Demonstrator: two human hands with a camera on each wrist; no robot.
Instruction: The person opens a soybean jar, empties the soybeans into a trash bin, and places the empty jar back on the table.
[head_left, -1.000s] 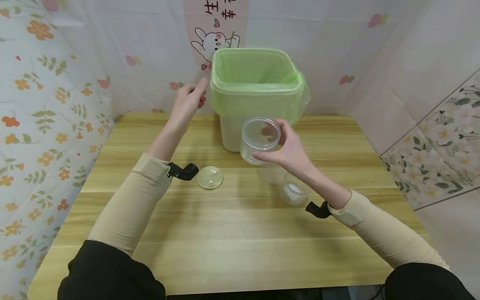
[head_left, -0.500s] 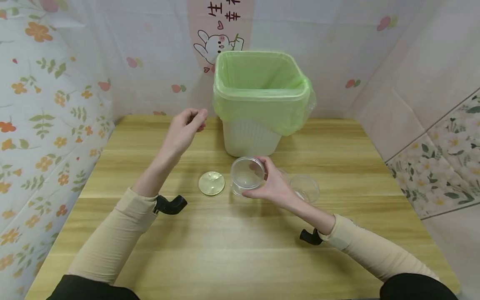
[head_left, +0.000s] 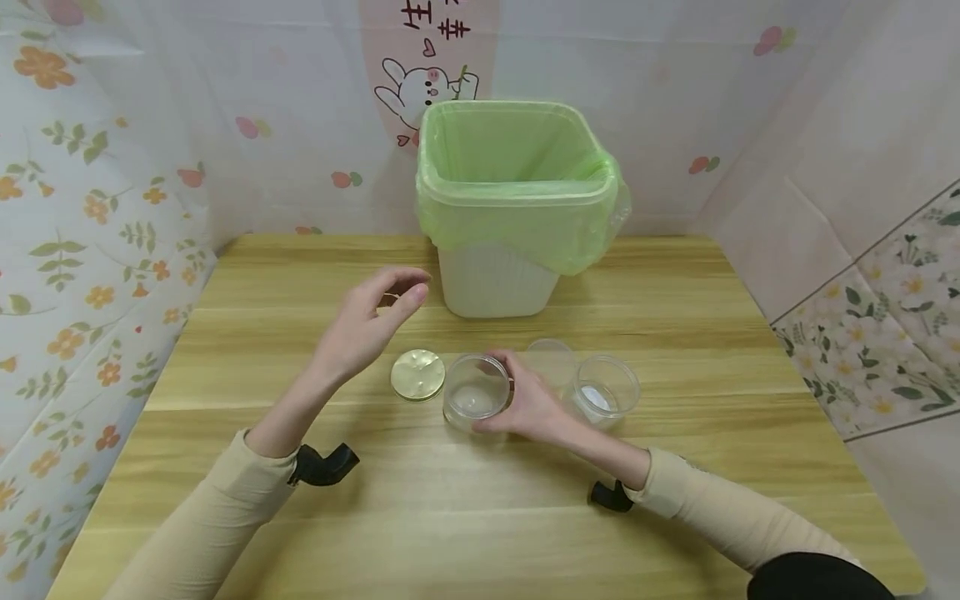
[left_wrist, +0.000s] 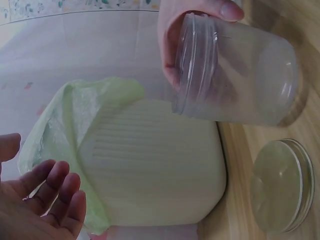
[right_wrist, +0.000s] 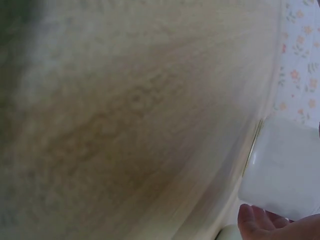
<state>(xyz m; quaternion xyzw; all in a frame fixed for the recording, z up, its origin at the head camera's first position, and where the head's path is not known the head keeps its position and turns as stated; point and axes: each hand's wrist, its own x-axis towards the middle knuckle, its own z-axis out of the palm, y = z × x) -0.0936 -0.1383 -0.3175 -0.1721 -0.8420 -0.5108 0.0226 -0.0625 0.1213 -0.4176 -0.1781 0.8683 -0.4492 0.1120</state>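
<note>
My right hand point(head_left: 525, 400) grips a clear plastic jar point(head_left: 474, 396) from its right side, low over the table or on it. The jar's open mouth faces up, and only a faint haze shows at its bottom. In the left wrist view the same jar point(left_wrist: 245, 75) appears sideways, with my right fingers round its rim end. A gold round lid point(head_left: 417, 374) lies flat just left of the jar. My left hand point(head_left: 360, 325) hovers behind the lid, fingers loosely bent. Nothing shows in the left palm point(left_wrist: 40, 205) in the left wrist view.
A white bin point(head_left: 495, 279) with a green bag point(head_left: 517, 192) folded over its rim stands at the back. Right of my right hand are a second clear jar point(head_left: 607, 387) with something white at its bottom and a clear round piece point(head_left: 550, 354).
My right hand has brought the jar down from in front of the bin, toward me and left, beside the gold lid. My left hand has come down from the bin's left side, its fingers loosening.
</note>
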